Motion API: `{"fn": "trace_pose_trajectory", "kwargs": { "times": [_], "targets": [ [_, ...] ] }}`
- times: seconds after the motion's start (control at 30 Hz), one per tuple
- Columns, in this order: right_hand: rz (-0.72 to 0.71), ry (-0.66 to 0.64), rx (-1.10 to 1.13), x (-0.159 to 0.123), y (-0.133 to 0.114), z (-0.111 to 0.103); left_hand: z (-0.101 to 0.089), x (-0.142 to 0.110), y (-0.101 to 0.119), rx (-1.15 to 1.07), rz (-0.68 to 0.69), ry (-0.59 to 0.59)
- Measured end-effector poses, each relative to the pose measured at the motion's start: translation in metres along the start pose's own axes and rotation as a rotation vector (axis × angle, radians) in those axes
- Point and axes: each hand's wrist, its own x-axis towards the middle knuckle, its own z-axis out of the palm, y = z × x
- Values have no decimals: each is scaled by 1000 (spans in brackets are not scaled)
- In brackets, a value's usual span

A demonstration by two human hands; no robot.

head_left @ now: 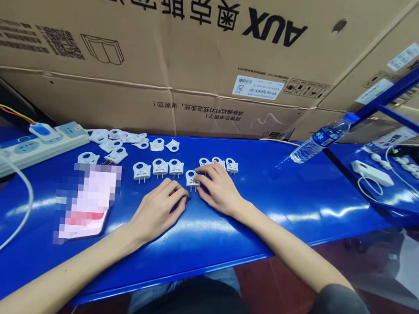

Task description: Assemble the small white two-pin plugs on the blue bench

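Note:
Several small white two-pin plugs lie on the blue table [300, 197]. One white plug [191, 178] sits between my hands. My right hand [219, 190] rests on the table with its fingers curled, the fingertips touching that plug. My left hand [157, 210] lies just left of it, fingers bent and pressed together near the plug's pins; something small and dark shows at the fingertips. A row of three plugs [159, 168] stands behind my left hand, and more plugs [219, 163] lie behind my right hand.
A loose heap of plugs [119, 143] lies at the back left beside a power strip [34, 142]. A phone [87, 201] lies left of my left hand. A water bottle [320, 138] lies at the back right. Large cardboard boxes [202, 56] wall off the rear.

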Motion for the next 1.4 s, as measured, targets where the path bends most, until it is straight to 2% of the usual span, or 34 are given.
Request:
{"fn": "trace_pose_trajectory", "kwargs": {
  "times": [0.47, 0.73, 1.07, 1.2, 1.3, 1.4],
  "targets": [
    [13, -2, -7, 0, -3, -4, 0, 0, 2, 25, 93, 14],
    [6, 6, -8, 0, -2, -4, 3, -1, 1, 50, 90, 3],
    [0, 2, -14, 0, -2, -4, 1, -1, 0, 49, 57, 54],
    [9, -1, -16, 0, -3, -5, -1, 0, 1, 27, 43, 130],
    [4, 9, -10, 0, -3, -6, -2, 1, 0, -15, -7, 226],
    [8, 34, 6, 0, -4, -7, -2, 2, -2, -61, -59, 275]
  ]
}}
